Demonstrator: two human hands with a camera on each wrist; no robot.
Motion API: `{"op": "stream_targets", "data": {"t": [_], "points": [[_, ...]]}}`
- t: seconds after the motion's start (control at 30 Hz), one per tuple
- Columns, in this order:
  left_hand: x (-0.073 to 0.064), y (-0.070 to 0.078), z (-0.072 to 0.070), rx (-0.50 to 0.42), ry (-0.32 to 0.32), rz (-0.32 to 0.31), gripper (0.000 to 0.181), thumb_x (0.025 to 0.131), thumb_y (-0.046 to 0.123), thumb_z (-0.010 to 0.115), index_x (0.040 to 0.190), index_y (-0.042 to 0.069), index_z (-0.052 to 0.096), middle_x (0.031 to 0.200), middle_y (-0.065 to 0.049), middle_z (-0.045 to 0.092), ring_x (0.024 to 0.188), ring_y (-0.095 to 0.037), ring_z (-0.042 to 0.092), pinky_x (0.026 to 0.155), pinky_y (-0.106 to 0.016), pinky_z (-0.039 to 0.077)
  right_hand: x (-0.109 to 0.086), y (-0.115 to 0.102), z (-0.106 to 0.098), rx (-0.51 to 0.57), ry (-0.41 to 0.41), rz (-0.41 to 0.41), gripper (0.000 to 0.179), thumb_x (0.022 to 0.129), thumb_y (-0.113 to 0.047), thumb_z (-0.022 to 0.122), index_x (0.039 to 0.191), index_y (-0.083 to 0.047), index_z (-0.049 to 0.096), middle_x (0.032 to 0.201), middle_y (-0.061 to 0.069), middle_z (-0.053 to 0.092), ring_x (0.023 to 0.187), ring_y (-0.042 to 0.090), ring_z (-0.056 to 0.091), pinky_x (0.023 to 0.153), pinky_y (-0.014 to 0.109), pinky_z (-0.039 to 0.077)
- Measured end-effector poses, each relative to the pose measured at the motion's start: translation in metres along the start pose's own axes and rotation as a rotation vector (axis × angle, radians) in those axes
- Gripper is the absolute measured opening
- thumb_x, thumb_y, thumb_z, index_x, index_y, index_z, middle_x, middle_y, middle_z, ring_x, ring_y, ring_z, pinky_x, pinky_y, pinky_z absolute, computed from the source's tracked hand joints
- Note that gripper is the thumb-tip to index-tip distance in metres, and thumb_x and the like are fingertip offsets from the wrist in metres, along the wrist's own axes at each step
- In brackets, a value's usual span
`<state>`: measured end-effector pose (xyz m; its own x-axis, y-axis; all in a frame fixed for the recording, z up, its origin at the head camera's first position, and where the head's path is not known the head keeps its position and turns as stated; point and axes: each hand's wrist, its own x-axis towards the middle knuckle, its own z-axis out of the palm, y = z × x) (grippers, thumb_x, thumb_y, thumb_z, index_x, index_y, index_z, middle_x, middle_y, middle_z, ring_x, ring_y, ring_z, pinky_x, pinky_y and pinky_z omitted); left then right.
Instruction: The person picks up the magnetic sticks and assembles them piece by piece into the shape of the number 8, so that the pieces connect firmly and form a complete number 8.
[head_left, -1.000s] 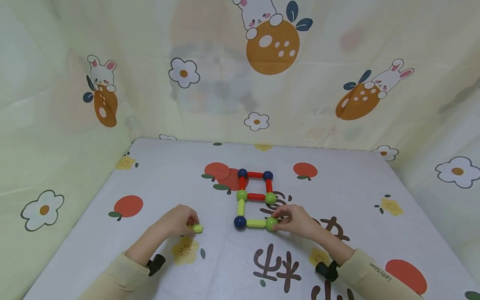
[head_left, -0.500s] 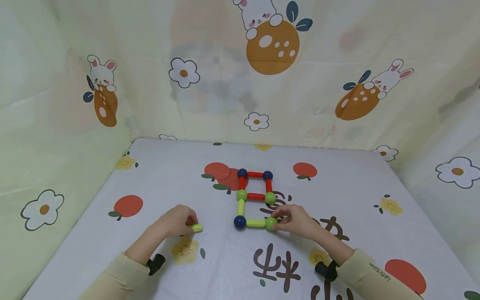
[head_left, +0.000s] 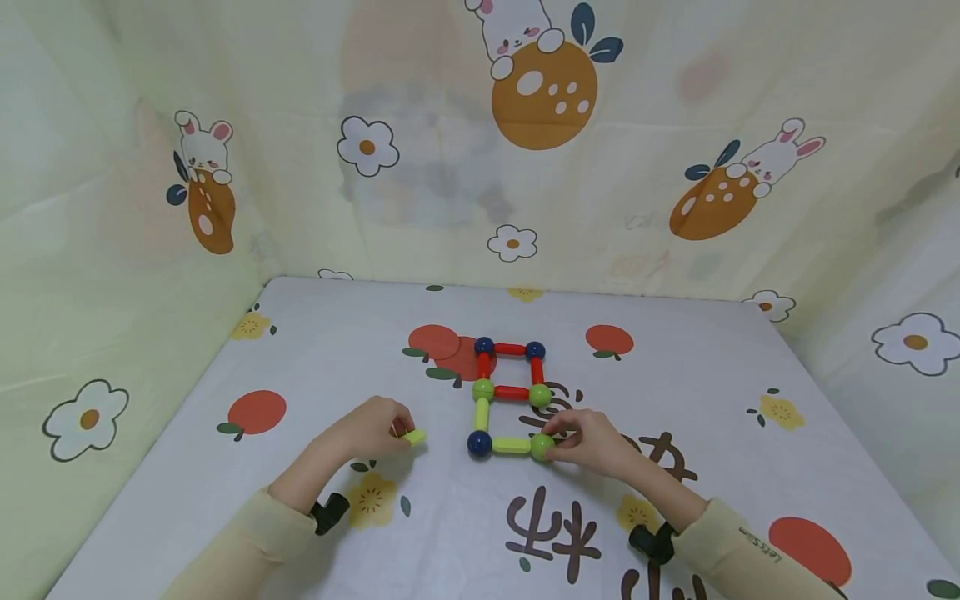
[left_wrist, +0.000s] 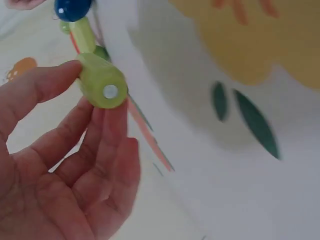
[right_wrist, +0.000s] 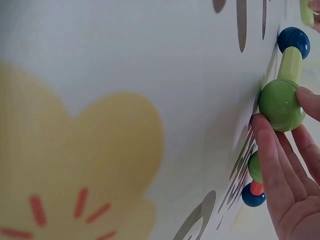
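Note:
My left hand (head_left: 373, 427) pinches a light-green magnetic rod (head_left: 414, 437) between thumb and fingers, just above the cloth; in the left wrist view the rod's (left_wrist: 103, 82) end shows a round silvery spot. With thumb and fingertips, my right hand (head_left: 588, 442) grips a green ball (head_left: 542, 447) at the near right corner of a flat frame of rods and balls. A light-green rod (head_left: 512, 447) joins that ball to a dark-blue ball (head_left: 480, 444). Another light-green rod (head_left: 482, 415) runs from there to a green ball (head_left: 483, 389) on a square of red rods (head_left: 512, 392).
Two dark-blue balls (head_left: 536, 351) form the square's far corners, and a green ball (head_left: 540, 395) its near right one. All of it lies on a white printed tablecloth (head_left: 322, 350). A patterned curtain (head_left: 420, 208) hangs behind and at both sides.
My left hand has lifted slightly and moved right and away from me with the light-green rod, towards the frame. My right hand stays on the green ball.

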<state>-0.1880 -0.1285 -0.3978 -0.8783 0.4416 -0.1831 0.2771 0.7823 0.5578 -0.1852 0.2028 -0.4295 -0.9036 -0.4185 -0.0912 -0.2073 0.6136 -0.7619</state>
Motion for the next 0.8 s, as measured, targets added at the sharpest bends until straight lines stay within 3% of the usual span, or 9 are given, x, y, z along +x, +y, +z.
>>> {"op": "stream_targets", "data": {"t": [0.23,0.5,0.8], "points": [[0.024,0.022,-0.001,-0.051,0.032,0.017,0.012,0.078,0.011,0.069,0.088,0.004,0.068,0.075,0.001,0.059,0.069,-0.013,0.052,0.062,-0.025,0.045,0.000,0.001,-0.001,0.016,-0.013,-0.014,0.027,0.073,-0.010,0.076,0.097,-0.004,0.063,0.101,0.014,0.063,0.077,0.018,0.065,0.067,0.026,0.052],[0.055,0.050,0.002,-0.069,0.008,0.054,0.015,0.079,0.012,0.068,0.089,0.001,0.068,0.070,-0.001,0.058,0.066,-0.012,0.052,0.058,-0.021,0.044,0.000,0.004,-0.001,0.005,-0.018,-0.062,0.026,0.074,-0.004,0.074,0.098,-0.004,0.063,0.101,0.016,0.063,0.078,0.019,0.066,0.067,0.025,0.052],[0.085,0.073,0.018,-0.127,-0.063,-0.032,0.014,0.081,0.017,0.067,0.086,0.003,0.068,0.067,-0.001,0.058,0.057,-0.012,0.054,0.055,-0.020,0.045,-0.001,0.004,-0.002,0.017,-0.014,-0.051,0.027,0.074,-0.005,0.074,0.098,-0.003,0.064,0.101,0.016,0.063,0.078,0.019,0.066,0.066,0.025,0.052]]}}
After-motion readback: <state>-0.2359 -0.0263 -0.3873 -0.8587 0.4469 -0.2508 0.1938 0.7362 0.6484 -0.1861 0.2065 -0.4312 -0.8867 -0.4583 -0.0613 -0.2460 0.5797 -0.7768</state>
